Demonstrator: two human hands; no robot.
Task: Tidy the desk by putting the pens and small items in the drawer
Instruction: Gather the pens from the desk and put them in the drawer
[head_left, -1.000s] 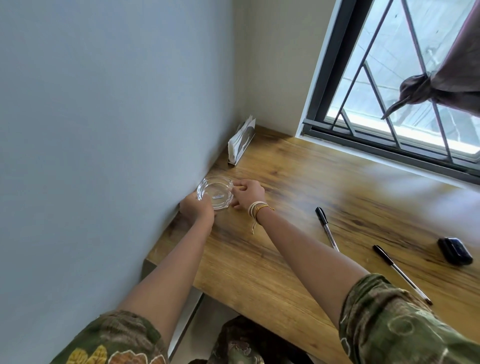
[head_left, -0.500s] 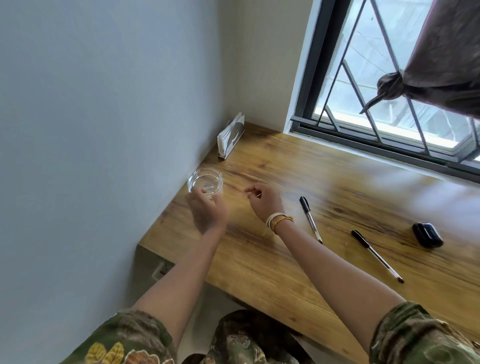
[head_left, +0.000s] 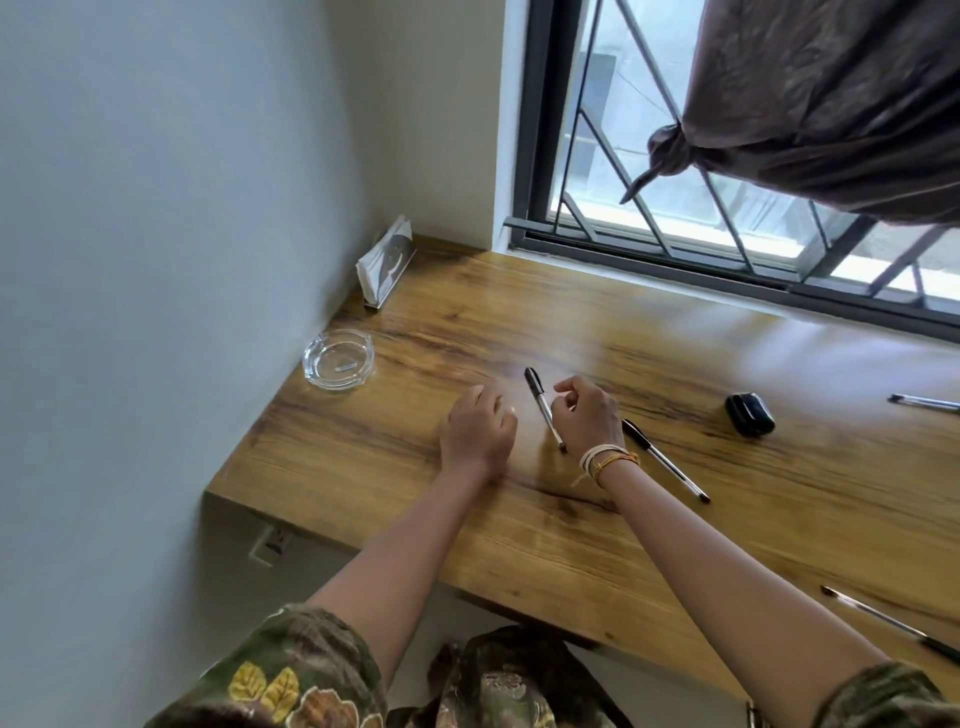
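hands off the glass ashtray (head_left: 338, 359), now at the nearest pen (head_left: 543, 408).
left hand (head_left: 479, 430) relaxed, empty; right hand (head_left: 587, 415) loosely curled, holding nothing yet; pens still on bench (head_left: 675, 540).

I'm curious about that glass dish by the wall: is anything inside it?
Inside the round clear glass dish lies one small pale scrap near the middle; what it is cannot be told. The wooden desk shows through the glass, so nothing seems hidden underneath.

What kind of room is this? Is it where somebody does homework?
Probably, yes: a room's desk corner. A long wooden desk sits against the wall under a barred window, with pens lying on it.
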